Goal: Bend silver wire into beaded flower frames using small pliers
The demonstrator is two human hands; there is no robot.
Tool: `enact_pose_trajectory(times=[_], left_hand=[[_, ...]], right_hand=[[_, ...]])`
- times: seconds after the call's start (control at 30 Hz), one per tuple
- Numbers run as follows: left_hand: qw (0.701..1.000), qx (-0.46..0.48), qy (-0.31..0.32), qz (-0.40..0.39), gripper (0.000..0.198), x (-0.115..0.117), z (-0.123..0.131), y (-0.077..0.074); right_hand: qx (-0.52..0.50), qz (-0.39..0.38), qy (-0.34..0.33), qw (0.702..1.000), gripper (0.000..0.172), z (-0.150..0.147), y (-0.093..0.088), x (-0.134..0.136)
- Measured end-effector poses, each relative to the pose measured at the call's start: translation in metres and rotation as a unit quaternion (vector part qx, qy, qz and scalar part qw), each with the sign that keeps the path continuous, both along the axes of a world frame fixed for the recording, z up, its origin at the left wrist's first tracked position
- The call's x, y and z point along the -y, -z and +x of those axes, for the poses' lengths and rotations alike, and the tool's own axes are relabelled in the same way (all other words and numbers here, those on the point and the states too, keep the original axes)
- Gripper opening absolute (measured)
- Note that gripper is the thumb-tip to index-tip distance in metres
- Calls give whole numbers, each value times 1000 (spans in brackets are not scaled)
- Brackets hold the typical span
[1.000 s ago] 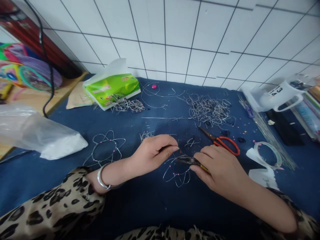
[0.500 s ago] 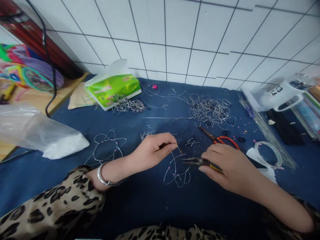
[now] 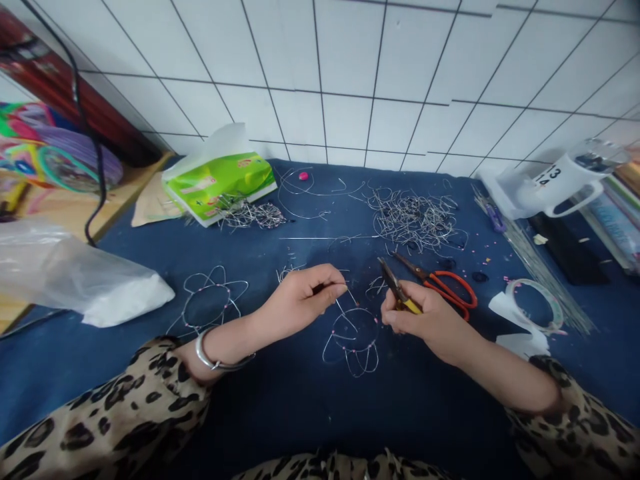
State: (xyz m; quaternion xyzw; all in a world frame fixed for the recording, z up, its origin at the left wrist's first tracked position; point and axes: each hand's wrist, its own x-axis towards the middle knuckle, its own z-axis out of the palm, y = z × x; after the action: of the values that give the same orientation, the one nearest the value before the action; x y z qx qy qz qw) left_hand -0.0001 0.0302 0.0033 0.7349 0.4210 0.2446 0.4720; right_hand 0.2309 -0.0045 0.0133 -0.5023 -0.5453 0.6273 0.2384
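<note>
My left hand point(image 3: 311, 297) pinches the end of a thin silver wire between thumb and forefinger. That wire belongs to a wire flower frame point(image 3: 354, 350), a ring with pink beads and looped petals, hanging just below the fingers. In my right hand point(image 3: 425, 317) is a pair of pliers point(image 3: 399, 288) with yellow on the handle, its jaws pointing up and left, apart from the wire. A second wire flower frame point(image 3: 207, 305) lies beyond my left forearm. Red-handled scissors point(image 3: 453, 287) rest just behind my right hand.
A tangled heap of wire point(image 3: 415, 217) lies at the back, right of centre. A green packet point(image 3: 220, 187) and a plastic bag point(image 3: 100, 277) are at left. On the right are a tape roll point(image 3: 535, 303), straight wires point(image 3: 540, 267) and a white mug point(image 3: 565, 183).
My right hand has turned the pliers from pointing left to pointing upward, away from the wire frame. My left hand keeps its pinch, and the frame's ring now faces up more openly.
</note>
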Motion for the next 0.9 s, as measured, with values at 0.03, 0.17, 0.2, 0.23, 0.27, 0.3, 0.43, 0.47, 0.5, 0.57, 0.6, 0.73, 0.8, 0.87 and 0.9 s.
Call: enact_pose_trajectory(times=[0.03,0.17,0.2,0.23,0.27,0.3,0.43,0.47,0.5,0.57,0.6,0.73,0.8,0.87,0.9], left_hand=[[1000,-4,-1,0,17,-1,0,2],[1000,-19,2,10,16,-2,1,7],[1000,-19,3,11,16,-2,1,7],[1000,-18,2,11,16,-2,0,7],[1000,-16,-1,10,16,-3,0,7],[1000,-14,-7,11,16,-3,0,7],[999,-13,-49,7,16,-5,-2,8],[998,-14,-58,1,15,-5,-2,8],[998,-17,-63,-5,15,-5,-2,9],[998,-24,-64,-16,14,-5,-3,10],[998,-27,-61,-20,14,-5,-2,10],[998,-34,-52,-29,15,-5,-2,11],[998,-37,-51,-30,16,-5,-1,12],[997,-41,-51,-30,16,-5,-1,12],[997,-43,-50,-29,16,-5,-1,12]], right_hand=[[-9,-11,6,1000,12,0,0,0],[33,11,-8,999,14,-4,-2,1],[54,26,-12,998,13,-6,-4,1],[75,39,-17,996,12,-7,-6,2],[95,48,-23,994,11,-9,-9,2],[117,56,-35,991,9,-10,-11,3],[229,157,-158,948,10,-8,-21,10],[258,195,-183,928,12,-6,-22,12],[284,228,-199,910,15,-5,-24,14],[315,257,-209,890,17,-3,-26,16],[318,253,-212,889,17,-4,-27,16],[272,199,-223,915,17,-17,-27,14],[262,189,-221,920,19,-26,-27,14],[259,187,-227,920,21,-35,-26,15],[254,190,-233,919,21,-40,-26,16]])
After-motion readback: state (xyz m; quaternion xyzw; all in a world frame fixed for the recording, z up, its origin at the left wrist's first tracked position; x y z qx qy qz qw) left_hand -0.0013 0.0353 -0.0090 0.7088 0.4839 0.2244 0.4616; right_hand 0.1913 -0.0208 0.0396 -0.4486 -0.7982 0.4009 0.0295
